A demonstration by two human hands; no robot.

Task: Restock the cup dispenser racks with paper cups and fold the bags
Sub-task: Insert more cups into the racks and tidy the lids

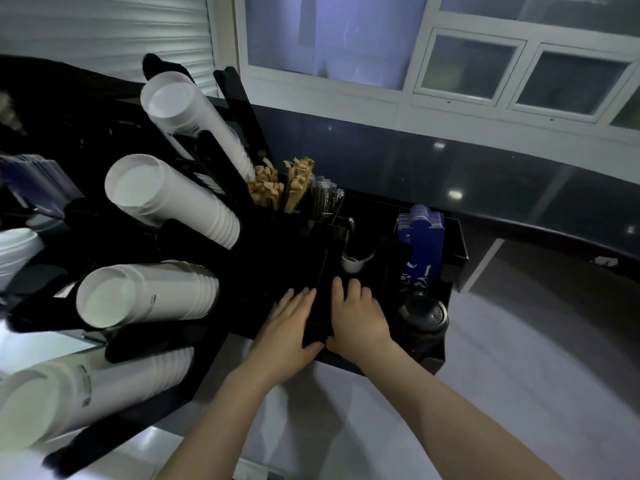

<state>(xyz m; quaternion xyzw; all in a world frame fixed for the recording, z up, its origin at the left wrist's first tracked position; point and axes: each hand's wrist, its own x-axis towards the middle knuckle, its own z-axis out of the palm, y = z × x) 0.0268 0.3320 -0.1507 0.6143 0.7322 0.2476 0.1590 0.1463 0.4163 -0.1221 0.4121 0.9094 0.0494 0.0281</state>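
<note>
Both hands lie flat, fingers spread and clenching nothing — the left hand point(292, 327) and right hand point(358, 318) press a dark bag point(317, 327) lying between and under the fingertips. It looks thin, light and limp, best pinched at an edge; its long axis runs away from the wrists. Left of the fingers, four stacks of paper cups point(152, 296) lie slanted in the rack point(221, 168), bases outward.

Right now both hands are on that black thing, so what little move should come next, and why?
Probably press the fold flat. The left hand and right hand lie open on a dark flat piece, likely a bag, atop the black organizer, thumbs at its near edge. The four cup stacks in the rack look full already.
</note>
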